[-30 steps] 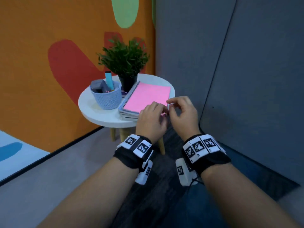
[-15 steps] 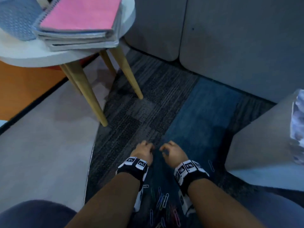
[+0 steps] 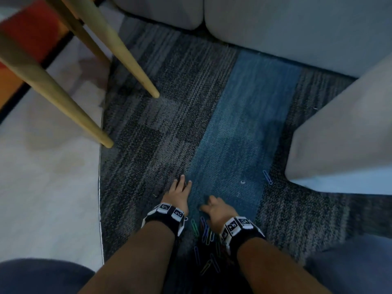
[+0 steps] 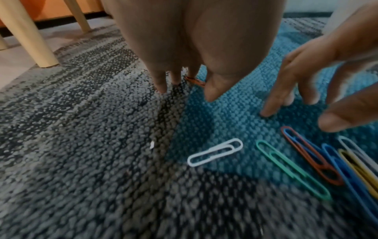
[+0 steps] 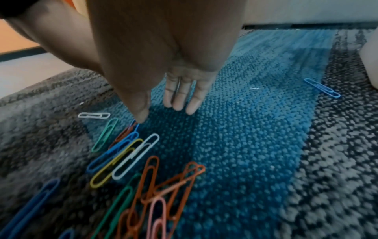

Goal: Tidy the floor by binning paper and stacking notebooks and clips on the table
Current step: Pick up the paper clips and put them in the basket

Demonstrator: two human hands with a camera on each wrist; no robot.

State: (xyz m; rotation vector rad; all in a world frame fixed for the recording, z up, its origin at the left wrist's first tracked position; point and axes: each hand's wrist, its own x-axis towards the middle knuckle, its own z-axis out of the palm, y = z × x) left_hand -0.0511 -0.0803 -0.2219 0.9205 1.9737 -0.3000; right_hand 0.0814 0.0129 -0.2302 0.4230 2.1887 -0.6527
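Several coloured paper clips (image 3: 204, 232) lie scattered on the carpet between my wrists. In the right wrist view they form a loose pile (image 5: 143, 177) just behind my thumb. My left hand (image 3: 184, 184) reaches down with straight fingers, the tips on the carpet at a small orange clip (image 4: 195, 80). A white clip (image 4: 214, 152) and a green clip (image 4: 292, 169) lie behind it. My right hand (image 3: 206, 203) is spread, fingertips (image 5: 180, 105) touching the blue carpet strip and holding nothing. One blue clip (image 3: 267, 177) lies apart to the right.
Two wooden table legs (image 3: 127, 58) stand on the carpet at the upper left. A grey upholstered block (image 3: 339, 134) juts in from the right, near the lone blue clip (image 5: 322, 88). Grey padded panels (image 3: 275, 24) close off the far side. Pale smooth floor (image 3: 46, 177) lies left.
Both hands have dropped from the pink notebook on the table to the carpet. My view swung down to the floor. Half a second ago the fingers were curled; they are now stretched out.
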